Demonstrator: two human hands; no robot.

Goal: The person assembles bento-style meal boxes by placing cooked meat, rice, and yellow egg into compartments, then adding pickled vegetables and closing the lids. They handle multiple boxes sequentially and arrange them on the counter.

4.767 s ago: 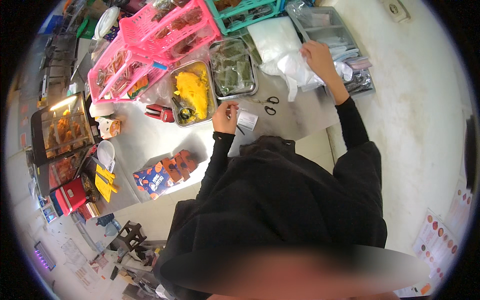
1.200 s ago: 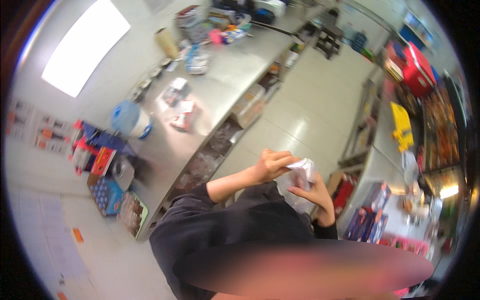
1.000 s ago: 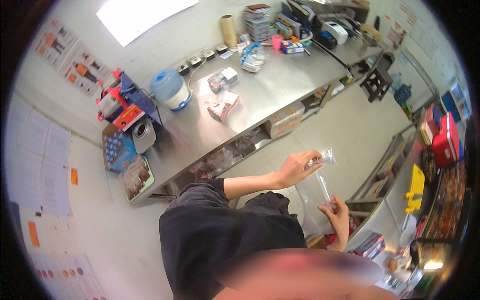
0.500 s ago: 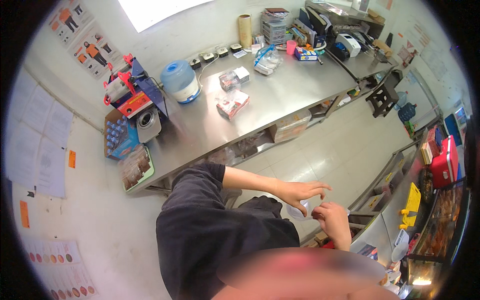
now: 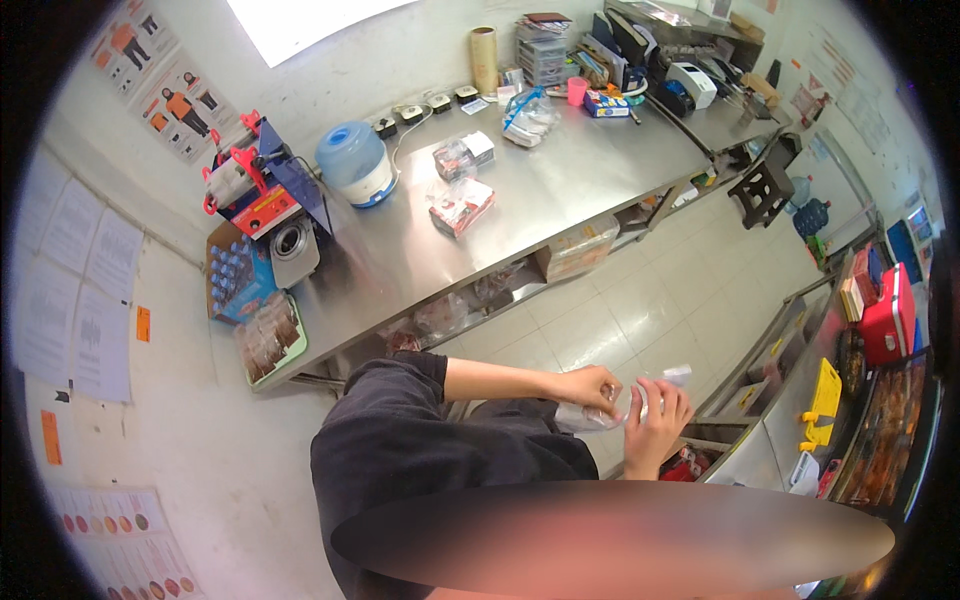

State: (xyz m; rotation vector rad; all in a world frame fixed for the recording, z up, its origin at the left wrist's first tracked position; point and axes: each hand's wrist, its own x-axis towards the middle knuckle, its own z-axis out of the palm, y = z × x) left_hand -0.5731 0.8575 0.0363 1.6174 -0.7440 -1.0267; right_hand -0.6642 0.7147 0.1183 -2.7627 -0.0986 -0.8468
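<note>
My left hand (image 5: 592, 388), reaching in from the dark sleeve, has its fingers curled in a pinch on clear, thin plastic (image 5: 588, 419) that looks like a bag or wrap. My right hand (image 5: 657, 420) is just right of it, fingers bent around the same see-through plastic, part of which sticks out beyond the fingertips. Both hands are close together in front of my body, above the tiled floor. Glare and transparency hide the plastic's exact shape.
Left and ahead runs a steel table (image 5: 560, 180) bearing a blue water jug (image 5: 352, 160), red-and-white packages (image 5: 462, 207) and a tray of wrapped brown items (image 5: 272, 340). To my right stands a counter with a yellow plastic piece (image 5: 823, 402) and a red case (image 5: 888, 315).
My left hand has gone from spread fingers to a pinch. My right hand has risen, its fingers now around the plastic. More of the clear plastic shows between and beyond the hands.
</note>
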